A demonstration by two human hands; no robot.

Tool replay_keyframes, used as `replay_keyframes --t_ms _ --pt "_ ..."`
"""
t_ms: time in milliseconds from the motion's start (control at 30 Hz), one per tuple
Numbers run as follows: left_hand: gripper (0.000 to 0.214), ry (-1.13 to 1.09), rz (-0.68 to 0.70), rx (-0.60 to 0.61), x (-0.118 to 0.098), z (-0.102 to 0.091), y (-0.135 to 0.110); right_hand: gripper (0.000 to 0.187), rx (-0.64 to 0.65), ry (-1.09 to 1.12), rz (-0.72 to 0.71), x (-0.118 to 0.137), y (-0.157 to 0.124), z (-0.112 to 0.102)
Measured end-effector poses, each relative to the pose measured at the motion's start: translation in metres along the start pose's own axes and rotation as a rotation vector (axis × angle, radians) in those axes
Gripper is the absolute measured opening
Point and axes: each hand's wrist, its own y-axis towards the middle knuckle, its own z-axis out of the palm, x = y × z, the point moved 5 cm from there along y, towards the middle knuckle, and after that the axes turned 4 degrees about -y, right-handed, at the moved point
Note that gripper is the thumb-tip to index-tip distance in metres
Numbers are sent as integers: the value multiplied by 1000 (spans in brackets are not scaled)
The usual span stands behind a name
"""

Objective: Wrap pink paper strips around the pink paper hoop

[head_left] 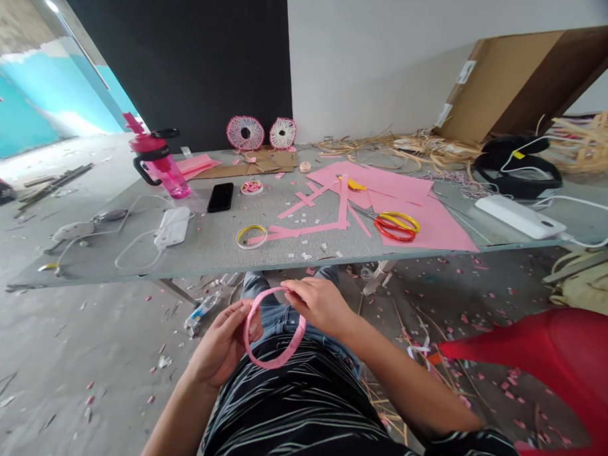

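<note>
Above my lap, a ring wrapped in pink paper (pixel 279 360) is held in both hands. My left hand (pixel 223 341) grips its left side, and my right hand (pixel 320 307) pinches its top edge between fingers and thumb. On the grey table (pixel 193 264) in front of me lie pink paper strips (pixel 304 232) and a roll of tape with a yellow core (pixel 251 237). Scissors with red and yellow handles (pixel 396 226) rest on pink paper sheets (pixel 434 222), beyond my hands' reach.
Pink and white scraps litter the table and concrete floor. A pink water bottle (pixel 159 166), black phone (pixel 220 197), and white power bank (pixel 518 217) stand on the table. Two round woven ornaments (pixel 245 133) stand behind. A red chair (pixel 543 369) is at right.
</note>
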Motion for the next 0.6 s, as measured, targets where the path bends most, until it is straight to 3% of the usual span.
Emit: replay_keyframes --t_ms 367,467,600 --pt "31 -46 -7 44 3 3 -1 29 -21 -49 27 0 -2 3" --pt "29 -119 -24 30 4 -1 0 29 -63 106 113 -3 -3 0" --pt "20 -286 -61 -10 6 -8 1 38 -67 527 325 -10 -7 -3"
